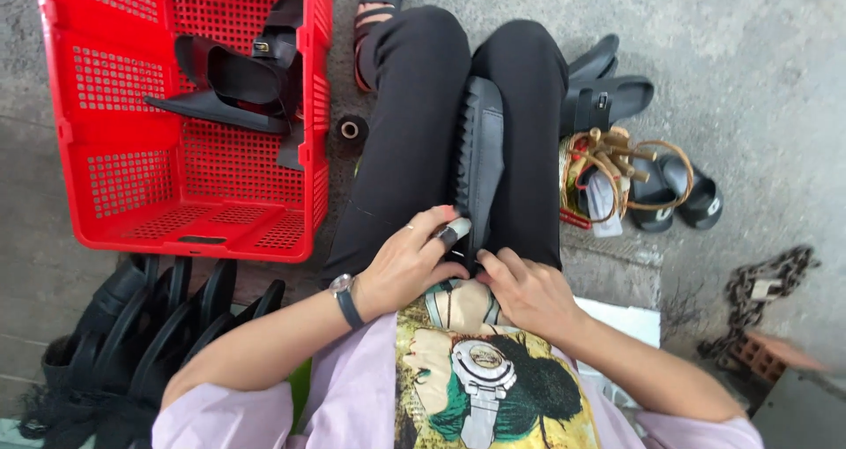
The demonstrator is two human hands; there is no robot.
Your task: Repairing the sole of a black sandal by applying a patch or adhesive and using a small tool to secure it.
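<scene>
A black sandal (480,154) stands on edge between my knees, its ridged sole facing left. My left hand (407,264) grips its near end, with a metal thimble on one finger and a ring on another; a watch sits on that wrist. My right hand (524,286) pinches the same near end from the right side, fingers closed against the sole. Both hands touch the sandal just above my lap. Any needle or thread between the fingers is too small to make out.
A red plastic crate (115,193) with black sandals (238,74) stands on the left. A black thread spool (352,130) sits beside it. Stacked black soles (150,326) lie at lower left. A small basket (608,171), more sandals (687,189) and a rusty chain (762,282) lie on the right.
</scene>
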